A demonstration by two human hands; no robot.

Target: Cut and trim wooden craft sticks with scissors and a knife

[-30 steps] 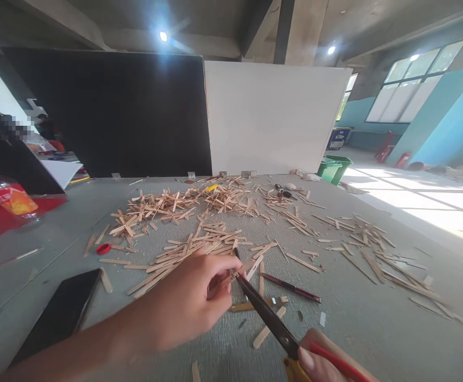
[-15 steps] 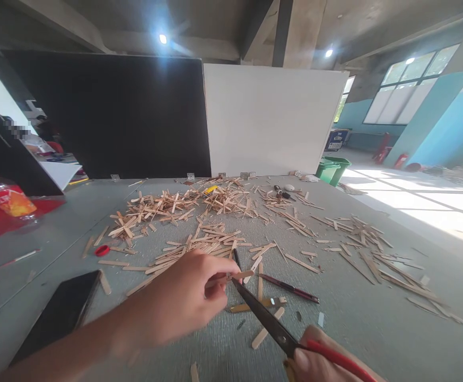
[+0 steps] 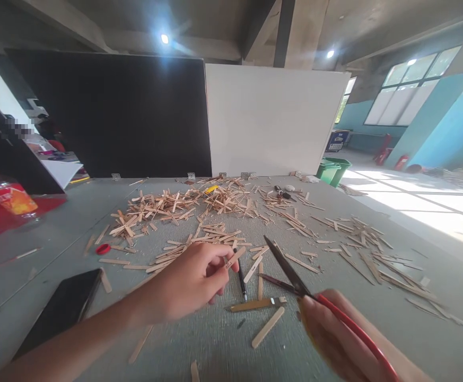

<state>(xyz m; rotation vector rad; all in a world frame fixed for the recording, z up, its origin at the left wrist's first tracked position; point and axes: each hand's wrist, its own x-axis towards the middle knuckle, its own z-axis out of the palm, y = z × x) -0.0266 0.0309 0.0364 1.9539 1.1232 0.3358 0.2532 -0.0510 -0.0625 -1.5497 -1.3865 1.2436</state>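
Within the right hand (image 3: pixel 333 322), scissors (image 3: pixel 289 271)

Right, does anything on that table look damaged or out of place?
Yes: on the right of the table, a long wooden sliver looks split, being narrow and pointed, unlike the round-ended craft stick in the left hand.

Strong daylight bleaches the floor (image 3: pixel 434 185) beyond the right edge of the tabletop (image 3: pixel 366 329), barred by thin shadows, while a ceiling lamp (image 3: pixel 164 38) flares blue-white above the far edge. Fine detail looks soft, and wide-angle distortion stretches both sides.
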